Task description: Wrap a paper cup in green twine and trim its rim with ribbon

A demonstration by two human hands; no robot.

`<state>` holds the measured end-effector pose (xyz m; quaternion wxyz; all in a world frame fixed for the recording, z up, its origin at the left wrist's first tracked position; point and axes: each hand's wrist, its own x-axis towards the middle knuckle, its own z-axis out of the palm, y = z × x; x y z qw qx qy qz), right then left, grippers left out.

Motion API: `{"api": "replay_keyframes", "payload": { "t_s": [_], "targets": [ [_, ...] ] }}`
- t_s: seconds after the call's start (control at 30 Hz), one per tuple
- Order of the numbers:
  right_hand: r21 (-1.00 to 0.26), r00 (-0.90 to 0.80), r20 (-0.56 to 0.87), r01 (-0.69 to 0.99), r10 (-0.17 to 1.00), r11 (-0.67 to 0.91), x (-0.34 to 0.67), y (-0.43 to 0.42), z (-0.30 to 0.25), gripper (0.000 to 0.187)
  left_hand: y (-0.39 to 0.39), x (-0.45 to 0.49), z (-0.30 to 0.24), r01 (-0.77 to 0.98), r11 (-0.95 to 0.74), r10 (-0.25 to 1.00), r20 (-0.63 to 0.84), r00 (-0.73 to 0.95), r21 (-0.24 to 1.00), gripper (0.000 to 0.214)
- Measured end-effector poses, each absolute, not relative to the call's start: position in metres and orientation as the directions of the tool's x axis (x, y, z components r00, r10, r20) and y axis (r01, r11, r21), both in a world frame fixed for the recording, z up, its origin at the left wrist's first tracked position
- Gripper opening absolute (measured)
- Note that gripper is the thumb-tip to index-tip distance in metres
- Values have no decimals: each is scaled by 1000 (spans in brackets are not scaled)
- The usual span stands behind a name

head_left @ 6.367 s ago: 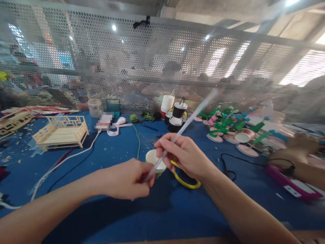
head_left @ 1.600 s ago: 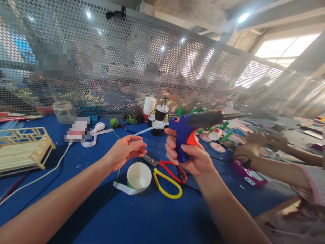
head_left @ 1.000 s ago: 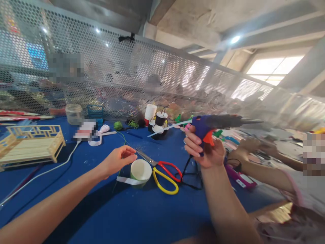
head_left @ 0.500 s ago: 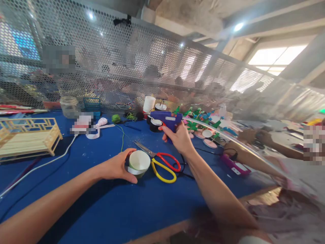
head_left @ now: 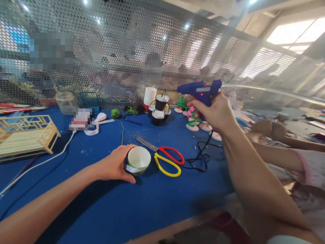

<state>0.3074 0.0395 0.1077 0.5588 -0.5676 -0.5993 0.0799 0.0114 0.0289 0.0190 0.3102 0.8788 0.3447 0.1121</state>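
Note:
My left hand (head_left: 116,165) is curled round a small paper cup (head_left: 139,159), white inside, standing on the blue table. A white strip (head_left: 133,169) runs across the cup's outer side by my thumb. In my right hand (head_left: 220,112) is a blue hot glue gun (head_left: 199,89), raised above the table to the right, its nozzle pointing left and a red light lit on its body. Just right of the cup lie open scissors (head_left: 169,162) with one red and one yellow handle, their blades toward the back left.
A small wooden bed frame (head_left: 26,135) stands at left beside a white cable (head_left: 61,154). Green yarn (head_left: 115,113), black pails (head_left: 157,117) and stacked white cups (head_left: 150,96) line the back. A black cord (head_left: 200,162) and a co-worker's arm (head_left: 276,156) are at right.
My right hand has carried the glue gun up and to the right, away from the black pails. My left hand stays round the cup. The view has shifted slightly.

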Motion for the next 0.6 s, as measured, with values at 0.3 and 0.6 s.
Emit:
{"api": "replay_keyframes", "payload": {
  "t_s": [0.3, 0.6],
  "targets": [
    [-870, 111, 415, 339, 903, 358, 262, 18, 90, 17, 27, 18, 19, 417, -376, 789, 50, 612, 827, 59],
    [-963, -167, 61, 250, 984, 102, 224, 0, 48, 25, 43, -7, 37, 428, -319, 748, -53, 661, 845, 52]
  ]
}}
